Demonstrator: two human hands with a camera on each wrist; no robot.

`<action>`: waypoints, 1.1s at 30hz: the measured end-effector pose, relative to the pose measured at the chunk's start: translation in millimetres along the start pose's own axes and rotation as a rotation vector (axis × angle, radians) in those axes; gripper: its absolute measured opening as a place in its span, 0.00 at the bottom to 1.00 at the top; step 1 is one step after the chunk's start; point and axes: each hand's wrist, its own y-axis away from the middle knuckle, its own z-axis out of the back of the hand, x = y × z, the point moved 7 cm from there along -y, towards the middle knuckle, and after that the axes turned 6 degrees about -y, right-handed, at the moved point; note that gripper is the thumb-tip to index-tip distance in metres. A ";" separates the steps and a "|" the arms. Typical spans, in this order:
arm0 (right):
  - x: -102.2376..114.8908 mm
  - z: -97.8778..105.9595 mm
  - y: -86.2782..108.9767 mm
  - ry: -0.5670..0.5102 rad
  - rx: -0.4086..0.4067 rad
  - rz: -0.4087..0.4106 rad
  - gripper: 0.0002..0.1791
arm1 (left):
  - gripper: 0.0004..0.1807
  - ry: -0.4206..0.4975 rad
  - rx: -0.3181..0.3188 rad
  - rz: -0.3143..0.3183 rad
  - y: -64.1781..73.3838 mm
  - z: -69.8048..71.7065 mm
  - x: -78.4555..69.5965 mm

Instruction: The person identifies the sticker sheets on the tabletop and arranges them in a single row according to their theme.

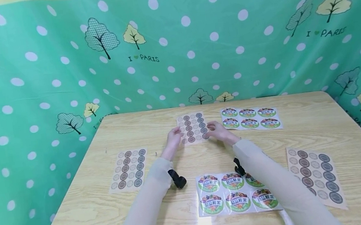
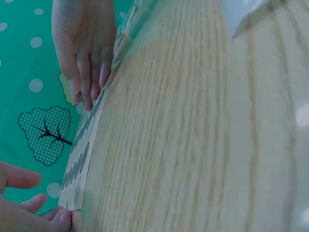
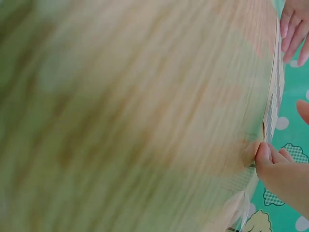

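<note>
A sheet of round brown and pale stickers point(image 1: 192, 128) lies flat at the table's far middle, between both hands. At its left edge, my left hand point(image 1: 173, 139) touches the paper with its fingertips. My right hand point(image 1: 218, 132) is at the opposite edge, fingertips near the border. In the left wrist view, the fingers of the left hand point(image 2: 29, 208) meet a corner of the sheet point(image 2: 79, 169), with one digit held apart. The right wrist view has the right hand point(image 3: 280, 169) with fingertips down at the sheet's edge and thumb apart.
Fruit-label sheets lie at the back right point(image 1: 249, 118) and front middle point(image 1: 235, 192), the front one partly under the right forearm. Similar round-sticker sheets lie left point(image 1: 128, 170) and right point(image 1: 319, 176). A green patterned cloth point(image 1: 172, 52) hangs behind the table.
</note>
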 end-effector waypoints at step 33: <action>-1.7 -3.6 -2.3 0.002 -0.054 -0.058 0.33 | 0.30 0.374 0.014 0.174 65.9 12.1 -67.3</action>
